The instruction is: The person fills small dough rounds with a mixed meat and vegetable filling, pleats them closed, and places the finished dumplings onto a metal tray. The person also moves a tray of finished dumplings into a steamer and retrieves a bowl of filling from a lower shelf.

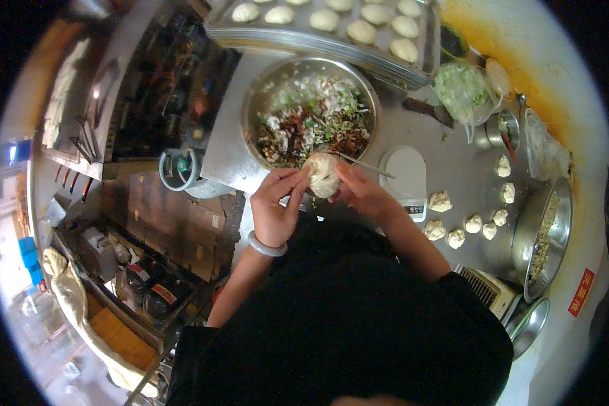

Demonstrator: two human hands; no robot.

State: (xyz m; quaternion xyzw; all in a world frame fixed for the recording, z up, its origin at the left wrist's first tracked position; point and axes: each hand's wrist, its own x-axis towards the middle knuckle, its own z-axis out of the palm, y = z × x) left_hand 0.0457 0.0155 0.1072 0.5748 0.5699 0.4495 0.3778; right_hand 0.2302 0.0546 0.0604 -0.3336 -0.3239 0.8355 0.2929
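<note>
Between my two hands is a round piece of pale dough (324, 178), its surface gathered in folds. My left hand (279, 203) grips its left edge with thumb and fingers; a pale bangle circles that wrist. My right hand (361, 190) touches the dough's right side, its fingers partly hidden and slightly blurred. Just beyond stands a large steel bowl (376, 109) of chopped filling, white, green and dark brown. A thin metal utensil (368, 166) sticks out over the bowl's near right rim. To the right is a white kitchen scale (403, 175).
Stacked metal trays (304, 43) bearing flattened dough rounds (324, 20) stand behind the bowl. Several dough lumps (435, 230) lie on the steel table (467, 175) at right, near another steel bowl (525, 243). Bagged chopped greens (459, 89) sit at back right. A gas cylinder (203, 189) is left of the table.
</note>
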